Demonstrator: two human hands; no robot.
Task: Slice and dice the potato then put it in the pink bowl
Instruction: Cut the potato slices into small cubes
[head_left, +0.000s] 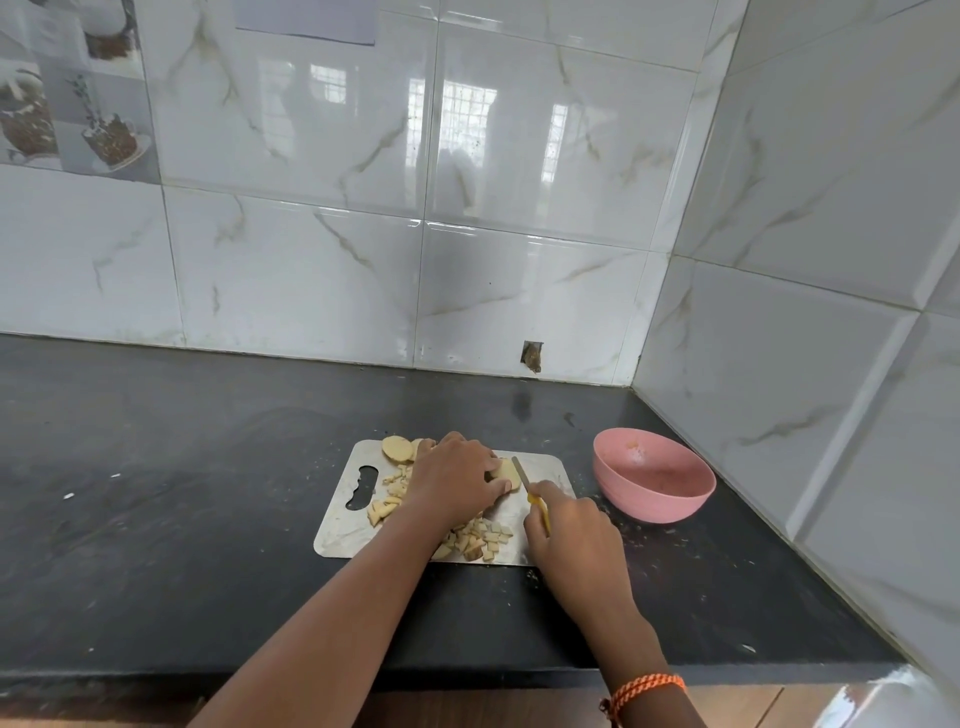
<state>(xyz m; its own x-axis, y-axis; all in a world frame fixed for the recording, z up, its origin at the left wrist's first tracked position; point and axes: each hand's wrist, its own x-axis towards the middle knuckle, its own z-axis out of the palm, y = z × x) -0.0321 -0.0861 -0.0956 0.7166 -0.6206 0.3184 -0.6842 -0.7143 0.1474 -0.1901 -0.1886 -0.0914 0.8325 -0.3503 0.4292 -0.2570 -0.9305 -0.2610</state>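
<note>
Potato piece (506, 474): lies on the steel cutting board (545, 470), near the middle of the frame; firm and stiff, light, and its cut face is probably wet and slippery.
Left hand (453, 480): fingers curled over the piece, thumb pressing its near side.
Right hand (569, 535): fingers closed around the yellow handle of the knife (521, 473), blade just right of the piece.
Where to hold: from the top and sides, fingertips tucked back from the blade (a thin piece can slide).
Diced cubes (480, 538): small, loose, easy to scatter; better to scoop them together.
Pink bowl (653, 480): right of the board, no potato in it yet.

Bowl (654, 475) sits right of the cutting board (545, 470).
</note>
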